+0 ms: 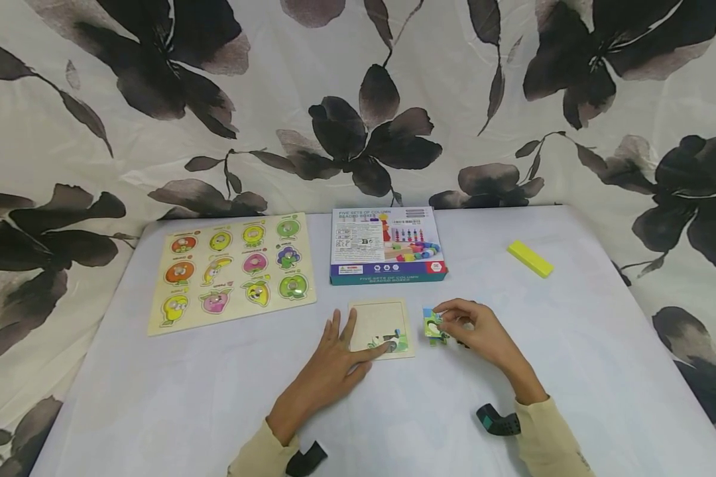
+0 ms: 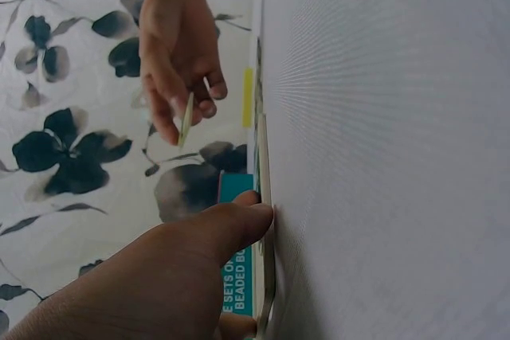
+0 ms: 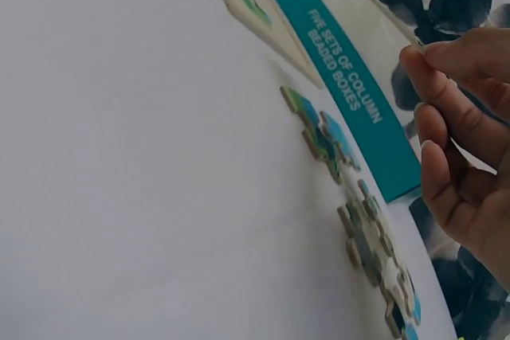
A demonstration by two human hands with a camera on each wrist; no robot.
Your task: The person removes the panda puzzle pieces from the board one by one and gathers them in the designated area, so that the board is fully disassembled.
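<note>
Bare table (image 1: 155, 397) lies open in front; the box (image 1: 386, 245) and fruit board (image 1: 233, 270) block behind.

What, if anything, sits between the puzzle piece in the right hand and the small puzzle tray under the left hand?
Nothing visible. The right hand pinches a puzzle piece just right of the puzzle tray; only bare tablecloth separates them. The left hand rests on the tray's lower part, leaving its upper part uncovered.

Soft, even overhead light, barely any shadows on the tabletop (image 1: 215, 397). Sharp head view, slightly bowed at the edges. Wrist views softer, close hands blurred, no real glare.
</note>
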